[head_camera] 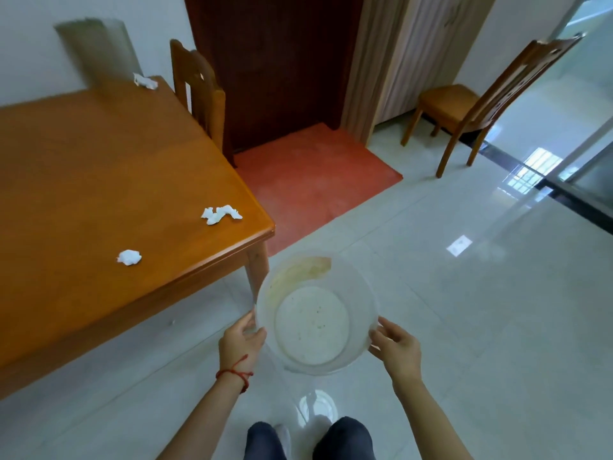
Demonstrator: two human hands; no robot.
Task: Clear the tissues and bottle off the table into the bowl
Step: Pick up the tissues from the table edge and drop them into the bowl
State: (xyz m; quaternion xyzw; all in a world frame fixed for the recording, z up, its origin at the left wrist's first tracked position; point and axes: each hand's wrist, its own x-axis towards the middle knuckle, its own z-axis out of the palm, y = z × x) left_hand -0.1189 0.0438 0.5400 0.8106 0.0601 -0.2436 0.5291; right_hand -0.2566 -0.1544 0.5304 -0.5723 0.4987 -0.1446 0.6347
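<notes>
Clear plastic, cloudy and speckled with small dark flecks on its flat round bottom, makes up the bowl that we see from the head camera; a yellowish smear marks its far inner wall; we find no brand, label or writing on it or on anything else here. The bowl is held mouth-up over the pale tiled floor, just beside the near corner of the desk; being round, it has no long axis that we can name. Our left hand pinches the rim on its left side, a red string bracelet around that wrist; our right hand grips the rim on the opposite side; both hands are closed on the bowl and set apart by its width.

Three white crumpled tissues lie on the orange wooden desk: a tight round wad nearest us; a longer twisted tissue near the desk's right edge, its long axis running roughly left to right; a small far tissue at the back corner by the wall. We cannot make out a bottle.

A wooden chair stands at the desk's far side; a second chair stands well apart, to the right.
</notes>
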